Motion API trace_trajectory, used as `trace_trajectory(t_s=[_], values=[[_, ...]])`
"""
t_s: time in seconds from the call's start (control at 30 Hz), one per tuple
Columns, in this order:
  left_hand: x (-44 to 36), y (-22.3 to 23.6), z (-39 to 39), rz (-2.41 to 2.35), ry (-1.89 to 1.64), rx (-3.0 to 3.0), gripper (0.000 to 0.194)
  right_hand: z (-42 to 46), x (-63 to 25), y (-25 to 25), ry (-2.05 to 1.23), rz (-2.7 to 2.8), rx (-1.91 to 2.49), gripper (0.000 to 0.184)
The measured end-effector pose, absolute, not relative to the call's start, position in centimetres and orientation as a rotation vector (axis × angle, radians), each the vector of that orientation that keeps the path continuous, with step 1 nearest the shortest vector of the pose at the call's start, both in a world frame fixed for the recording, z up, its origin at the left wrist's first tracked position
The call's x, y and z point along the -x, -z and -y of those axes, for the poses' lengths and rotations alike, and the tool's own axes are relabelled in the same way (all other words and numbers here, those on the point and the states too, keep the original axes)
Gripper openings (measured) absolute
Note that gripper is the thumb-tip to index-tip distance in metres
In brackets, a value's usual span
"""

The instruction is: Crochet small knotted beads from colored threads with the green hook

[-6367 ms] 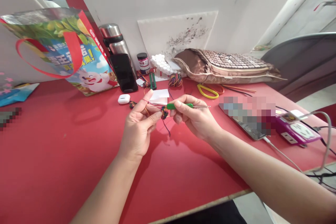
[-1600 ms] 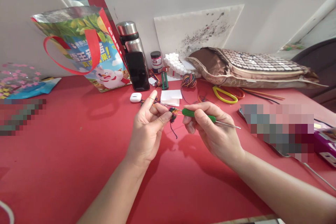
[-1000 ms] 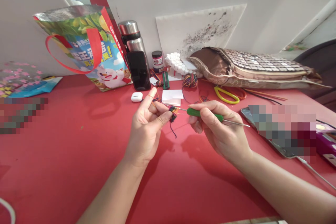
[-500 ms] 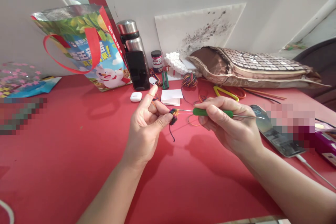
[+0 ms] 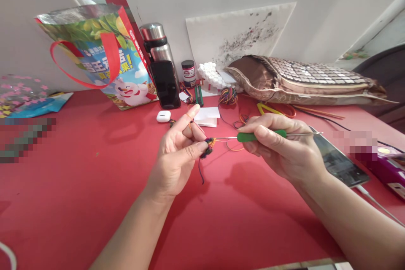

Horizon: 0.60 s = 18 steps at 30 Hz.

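Observation:
Between thumb and fingers, my left hand (image 5: 177, 156) pinches a small multicoloured crochet piece (image 5: 208, 147), dark with orange and pink stitches. A dark yarn tail dangles below it. Orange yarn (image 5: 190, 114) passes over my raised left index finger. My right hand (image 5: 281, 147) grips a crochet hook (image 5: 247, 136) by its green handle; the thin metal shaft points left and its tip meets the piece. Behind my hands lies a ball of multicoloured yarn (image 5: 228, 95), with loose strands trailing across the red table (image 5: 104, 185).
A white earbud case (image 5: 163, 116), folded white paper (image 5: 206, 117) and a dark phone (image 5: 165, 84) against a steel flask (image 5: 155, 36) stand beyond my hands. Yellow-handled scissors (image 5: 264, 109), a sequined cushion (image 5: 310, 78) and a charging phone (image 5: 343, 162) are rightward; a printed bag (image 5: 95, 57) is leftward.
Both hands have shifted slightly right, and the crochet piece has dropped a little and tilted. The hook has moved right and slightly down, with its tip still at the piece.

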<state>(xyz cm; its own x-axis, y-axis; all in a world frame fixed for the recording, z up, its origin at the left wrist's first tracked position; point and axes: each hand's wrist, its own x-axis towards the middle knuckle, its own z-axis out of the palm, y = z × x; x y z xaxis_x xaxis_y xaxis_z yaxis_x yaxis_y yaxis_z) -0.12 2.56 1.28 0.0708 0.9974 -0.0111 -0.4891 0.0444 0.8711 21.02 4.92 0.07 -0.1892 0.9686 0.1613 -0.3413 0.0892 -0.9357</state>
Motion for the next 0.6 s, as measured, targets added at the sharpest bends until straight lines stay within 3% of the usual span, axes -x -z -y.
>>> trace_trajectory(t_s=[0.33, 0.6], values=[[-0.5, -0.7, -2.4, -0.765, -1.321, -0.818, 0.064, -5.1, -20.3, 0.0, -1.682, 0.966, 0.621, 0.025], [-2.1, 0.2, -2.1, -0.883, -1.547, -0.882, 0.066, -4.6, -18.3, 1.2, -1.816, 0.718, 0.564, 0.02]])
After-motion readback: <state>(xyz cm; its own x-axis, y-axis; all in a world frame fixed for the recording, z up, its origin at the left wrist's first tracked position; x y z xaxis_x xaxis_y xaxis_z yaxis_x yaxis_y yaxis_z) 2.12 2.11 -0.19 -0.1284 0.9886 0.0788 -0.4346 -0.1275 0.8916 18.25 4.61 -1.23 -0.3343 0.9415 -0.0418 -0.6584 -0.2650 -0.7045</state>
